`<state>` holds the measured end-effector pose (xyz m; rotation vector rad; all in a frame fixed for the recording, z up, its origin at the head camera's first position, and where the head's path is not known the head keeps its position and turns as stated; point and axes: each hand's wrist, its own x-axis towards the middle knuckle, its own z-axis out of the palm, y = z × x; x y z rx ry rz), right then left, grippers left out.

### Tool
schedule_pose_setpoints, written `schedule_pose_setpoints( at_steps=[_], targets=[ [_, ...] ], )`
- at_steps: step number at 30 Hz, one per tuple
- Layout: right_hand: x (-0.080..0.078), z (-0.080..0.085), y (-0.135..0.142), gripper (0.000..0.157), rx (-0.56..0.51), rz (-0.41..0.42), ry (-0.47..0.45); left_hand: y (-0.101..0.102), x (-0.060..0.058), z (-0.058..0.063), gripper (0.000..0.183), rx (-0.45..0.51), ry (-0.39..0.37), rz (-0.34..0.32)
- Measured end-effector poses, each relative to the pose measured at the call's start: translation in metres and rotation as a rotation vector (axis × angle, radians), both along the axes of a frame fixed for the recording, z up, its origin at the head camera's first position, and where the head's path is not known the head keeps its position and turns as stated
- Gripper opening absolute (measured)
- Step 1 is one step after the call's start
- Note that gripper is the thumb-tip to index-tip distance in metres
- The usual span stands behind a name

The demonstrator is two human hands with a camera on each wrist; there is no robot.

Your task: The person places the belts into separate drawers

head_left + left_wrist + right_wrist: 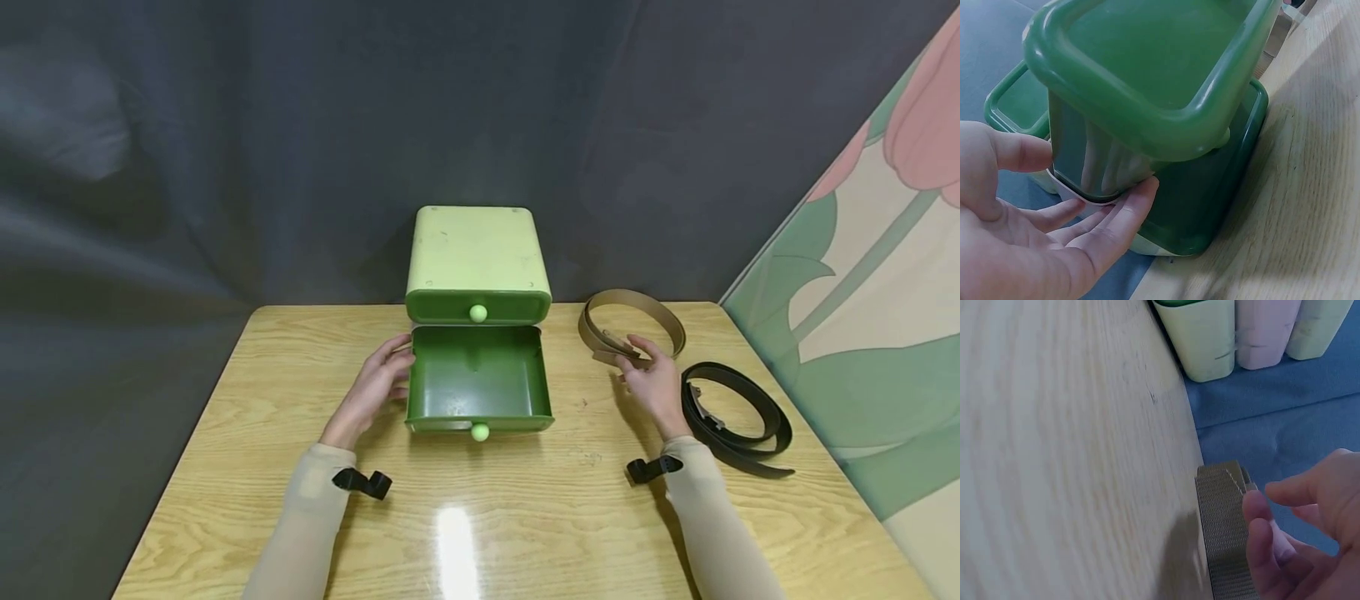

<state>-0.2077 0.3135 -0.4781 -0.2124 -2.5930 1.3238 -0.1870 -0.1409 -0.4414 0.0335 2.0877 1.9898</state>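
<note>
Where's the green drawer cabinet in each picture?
Head: the drawer cabinet is in the middle.
Left wrist: the drawer cabinet is big, across the upper middle.
Right wrist: the drawer cabinet is top right, partly cut off.
Shared landmark: the wooden table.

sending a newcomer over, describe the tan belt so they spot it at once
On the wooden table, find the green-topped cabinet with its lower drawer open. Right of it, near the table's back edge, lies the coiled tan belt. Its ribbed tan weave sets it apart from the black belt nearer the front.
</note>
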Motion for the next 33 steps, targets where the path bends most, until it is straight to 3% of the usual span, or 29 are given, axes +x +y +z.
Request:
schedule_pose_setpoints(
  at_steps=[16, 29, 33],
  targets=[
    [-0.017, -0.010, 0.010, 0.060, 0.040, 0.044, -0.037, 0.000, -0.001, 0.000, 0.062, 0.007, -0.016, 0.010],
    [-0.021, -0.017, 0.013, 0.047, 0.001, 0.042, -0.051, 0.000, -0.001, 0.000, 0.061, 0.011, -0.010, 0.001],
    [-0.021, -0.016, 0.014, 0.044, 0.039, 0.035, -0.054, 0.000, 0.000, 0.000, 0.061, 0.011, -0.012, 0.003]
  ],
)
